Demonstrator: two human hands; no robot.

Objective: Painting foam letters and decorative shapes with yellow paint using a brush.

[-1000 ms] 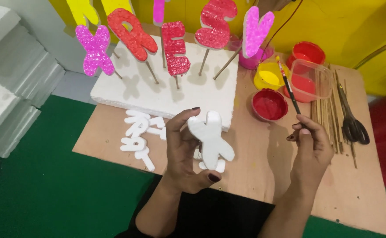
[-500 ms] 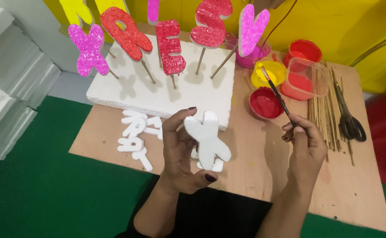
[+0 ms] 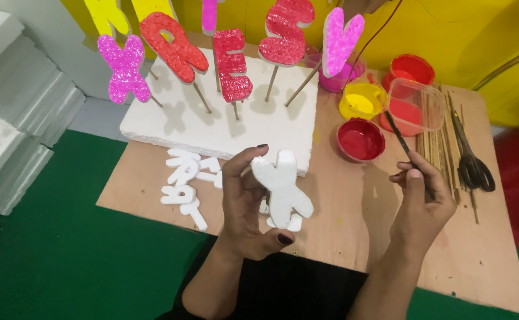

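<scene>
Head view first: we see our left hand [image 3: 248, 207] pinching a white foam X-shaped letter [image 3: 283, 188] between thumb and fingers, holding it upright above the near edge of the surface [image 3: 354, 231]. Our right hand [image 3: 422, 198] is closed around a thin paintbrush [image 3: 398, 133], whose tip points up toward the paint pots.

We count four round paint pots: a red one [image 3: 360, 140] nearest the brush, a yellow one [image 3: 361, 101], a pink one [image 3: 337, 80] partly hidden behind a letter, and another red one [image 3: 412, 68] at the back. A clear square tub [image 3: 416, 106] with red inside sits among them.

On the white foam block [image 3: 212, 127] stand glittered letters on sticks: five clearly in the front row, two pink and three red, with yellow and pink ones cut off at the top edge. A heap of plain white foam letters [image 3: 182, 184] lies just beside the block.

To the right lie black scissors [image 3: 471, 166] on a bundle of wooden sticks [image 3: 437, 151].

We work on a bare plywood board resting on green flooring [image 3: 58, 261]; white foam slabs [image 3: 10, 118] stack at the left, against a yellow wall [image 3: 449, 29].
</scene>
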